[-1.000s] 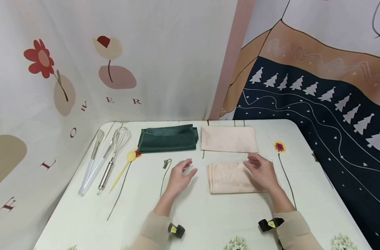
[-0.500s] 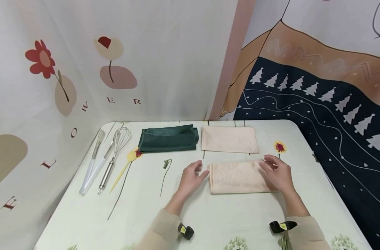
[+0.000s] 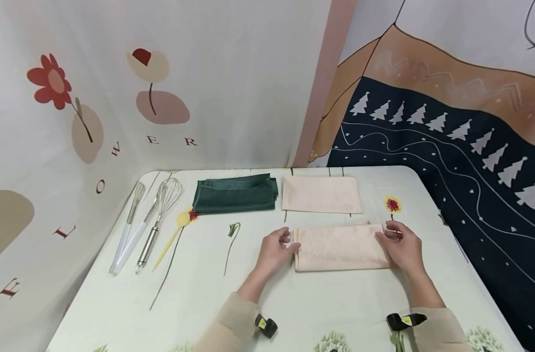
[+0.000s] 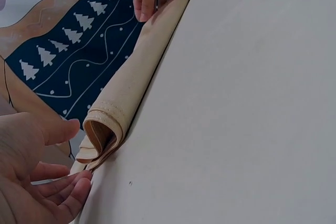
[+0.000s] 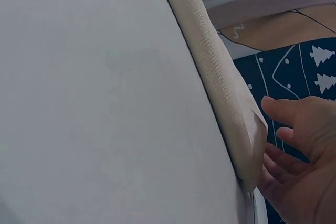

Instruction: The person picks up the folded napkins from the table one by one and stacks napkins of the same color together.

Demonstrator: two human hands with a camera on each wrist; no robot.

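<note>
A folded pale peach cloth lies on the table, with one hand at each short end. My left hand is at its left end; in the left wrist view the fingertips touch the lower layers of the cloth, and the thumb stands apart from them. At the right end is my right hand. The right wrist view has its fingers beside the cloth's end, thumb raised and not pinching. Behind lie a second folded peach cloth and a folded dark green cloth.
On the left side of the table lie a wire whisk, two white-handled utensils, one a small whisk, and a yellow spoon. Printed curtains hang behind the table.
Both hands have moved right and closer to the near peach cloth. The left hand has come up to its left end, and the right hand has gone from above the cloth to its right end.
</note>
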